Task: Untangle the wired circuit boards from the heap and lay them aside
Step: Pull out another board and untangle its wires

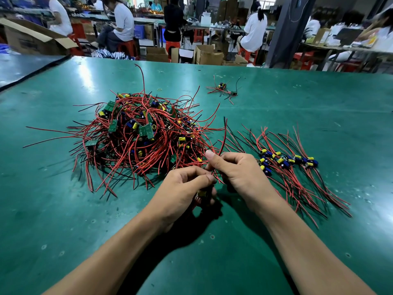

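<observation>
A tangled heap (pixel 140 135) of small green circuit boards with red and black wires lies left of centre on the green table (pixel 63 209). My left hand (pixel 182 192) grips one board with a yellow part, just at the heap's near edge. My right hand (pixel 236 169) pinches the red wires that rise from that board, beside my left hand. To the right lies a row of separated boards (pixel 287 160), their wires spread out straight toward me and away.
A small cluster of wired boards (pixel 223 90) lies farther back on the table, with a rubber band (pixel 159 89) near it. Beyond the table's far edge sit cardboard boxes (pixel 207 54), red stools and several seated people at other benches.
</observation>
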Demonstrator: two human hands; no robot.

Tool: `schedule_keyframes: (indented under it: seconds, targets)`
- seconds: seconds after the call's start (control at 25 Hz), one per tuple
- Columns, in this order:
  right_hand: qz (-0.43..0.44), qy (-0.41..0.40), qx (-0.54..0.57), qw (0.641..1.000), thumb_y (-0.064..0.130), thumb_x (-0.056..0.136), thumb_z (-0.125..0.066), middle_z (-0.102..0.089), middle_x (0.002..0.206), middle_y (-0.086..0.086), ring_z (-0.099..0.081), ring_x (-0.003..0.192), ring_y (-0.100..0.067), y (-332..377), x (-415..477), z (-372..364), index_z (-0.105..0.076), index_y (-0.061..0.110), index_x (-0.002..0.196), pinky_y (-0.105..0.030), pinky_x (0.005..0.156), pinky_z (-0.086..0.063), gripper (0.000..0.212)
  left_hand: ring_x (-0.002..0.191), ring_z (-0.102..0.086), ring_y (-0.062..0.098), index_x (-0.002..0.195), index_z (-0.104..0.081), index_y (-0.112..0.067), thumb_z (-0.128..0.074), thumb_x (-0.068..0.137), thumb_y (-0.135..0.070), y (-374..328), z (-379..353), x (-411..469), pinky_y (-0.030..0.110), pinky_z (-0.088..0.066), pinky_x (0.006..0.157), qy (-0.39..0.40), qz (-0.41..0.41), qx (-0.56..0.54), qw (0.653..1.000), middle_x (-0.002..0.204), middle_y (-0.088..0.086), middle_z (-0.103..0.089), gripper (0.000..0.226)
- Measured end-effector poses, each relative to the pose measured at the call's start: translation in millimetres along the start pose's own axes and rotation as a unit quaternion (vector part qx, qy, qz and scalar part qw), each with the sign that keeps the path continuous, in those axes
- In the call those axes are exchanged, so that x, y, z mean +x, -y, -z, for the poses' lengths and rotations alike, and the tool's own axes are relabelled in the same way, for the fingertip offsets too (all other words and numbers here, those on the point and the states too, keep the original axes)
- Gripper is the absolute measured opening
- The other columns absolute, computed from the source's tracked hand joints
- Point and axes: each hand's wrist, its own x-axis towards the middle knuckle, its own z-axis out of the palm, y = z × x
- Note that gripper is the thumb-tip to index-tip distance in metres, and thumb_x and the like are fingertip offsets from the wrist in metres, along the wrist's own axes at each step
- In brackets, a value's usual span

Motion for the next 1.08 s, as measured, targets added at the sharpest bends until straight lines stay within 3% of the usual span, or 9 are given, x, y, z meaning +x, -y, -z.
schedule_keyframes:
  seconds: [0.16, 0.24, 0.36, 0.52, 0.64, 0.84, 1.0, 1.08]
  targets:
    - [-0.068, 0.035, 0.095, 0.993, 0.036, 0.083, -0.078, -0.051, 0.047, 0.004, -0.046, 0.035, -0.009, 0, -1, -3, -0.069, 0.006, 0.074, -0.019, 0.039, -0.044, 0.032, 0.057, -0.061, 0.025, 0.082, -0.069, -0.006, -0.061, 0.091, -0.002, 2, 0, 0, 0.032, -0.053, 0.061, -0.017, 0.007, -0.01, 1.0, 0.069, 0.016, -0.068, 0.014]
    - [-0.061, 0.078, 0.079, 0.992, 0.036, 0.079, -0.078, -0.055, 0.053, 0.006, -0.042, 0.04, -0.004, -1, 1, 3, -0.074, 0.007, 0.085, -0.016, 0.042, -0.042, 0.031, 0.056, -0.061, 0.025, 0.075, -0.072, -0.012, -0.061, 0.092, -0.004, 1, 2, 1, 0.031, -0.053, 0.057, -0.024, 0.01, -0.02, 0.999, 0.067, 0.016, -0.066, 0.021]
    - [-0.042, 0.151, 0.034, 0.987, 0.034, 0.078, -0.078, -0.07, 0.075, 0.0, -0.049, 0.055, -0.01, 1, 1, 10, -0.078, 0.013, 0.101, -0.02, 0.054, -0.039, 0.031, 0.052, -0.061, 0.024, 0.072, -0.074, -0.014, -0.058, 0.093, -0.008, -2, 4, 1, 0.026, -0.052, 0.05, -0.019, 0.013, -0.038, 0.999, 0.065, 0.014, -0.065, 0.028]
    - [-0.02, 0.088, 0.023, 0.996, 0.033, 0.076, -0.081, -0.059, 0.058, 0.007, -0.038, 0.046, -0.005, 0, 2, 8, -0.076, 0.022, 0.074, -0.016, 0.042, -0.03, 0.012, 0.054, -0.059, 0.024, 0.073, -0.074, -0.015, -0.057, 0.094, -0.009, -1, 4, 1, 0.026, -0.05, 0.053, -0.01, 0.01, -0.034, 0.999, 0.067, 0.012, -0.066, 0.027]
    - [-0.039, 0.052, 0.037, 0.997, 0.04, 0.073, -0.08, -0.046, 0.049, 0.008, -0.033, 0.041, -0.005, -2, 3, 3, -0.067, 0.023, 0.06, -0.017, 0.039, -0.026, 0.025, 0.054, -0.061, 0.023, 0.075, -0.071, -0.012, -0.061, 0.092, -0.008, 0, 3, 1, 0.028, -0.051, 0.055, -0.024, -0.006, -0.006, 1.0, 0.069, 0.013, -0.068, 0.02]
    - [-0.05, 0.009, 0.046, 0.998, 0.031, 0.088, -0.076, -0.044, 0.048, 0.001, -0.038, 0.035, -0.007, -4, 0, -5, -0.059, 0.018, 0.058, -0.014, 0.037, -0.034, 0.036, 0.06, -0.061, 0.015, 0.077, -0.07, -0.003, -0.066, 0.089, -0.004, 2, 2, 1, 0.022, -0.05, 0.06, -0.036, -0.073, 0.118, 0.99, 0.069, 0.009, -0.07, 0.012]
    - [-0.08, 0.065, 0.065, 0.993, 0.033, 0.085, -0.078, -0.06, 0.069, -0.011, -0.055, 0.05, -0.019, -2, 0, -2, -0.066, 0.016, 0.074, -0.025, 0.049, -0.047, 0.024, 0.05, -0.059, 0.019, 0.081, -0.071, 0.002, -0.06, 0.093, -0.007, 2, 1, 1, 0.023, -0.05, 0.05, -0.035, -0.02, 0.052, 0.998, 0.062, 0.011, -0.066, 0.019]
    - [-0.106, 0.104, 0.071, 0.986, 0.037, 0.087, -0.076, -0.066, 0.068, -0.009, -0.056, 0.046, -0.016, -2, -1, 0, -0.071, 0.018, 0.081, -0.021, 0.044, -0.044, 0.021, 0.047, -0.058, 0.018, 0.078, -0.073, -0.003, -0.058, 0.094, -0.006, 1, 2, 0, 0.024, -0.05, 0.047, -0.035, -0.007, 0.038, 0.999, 0.06, 0.01, -0.065, 0.021]
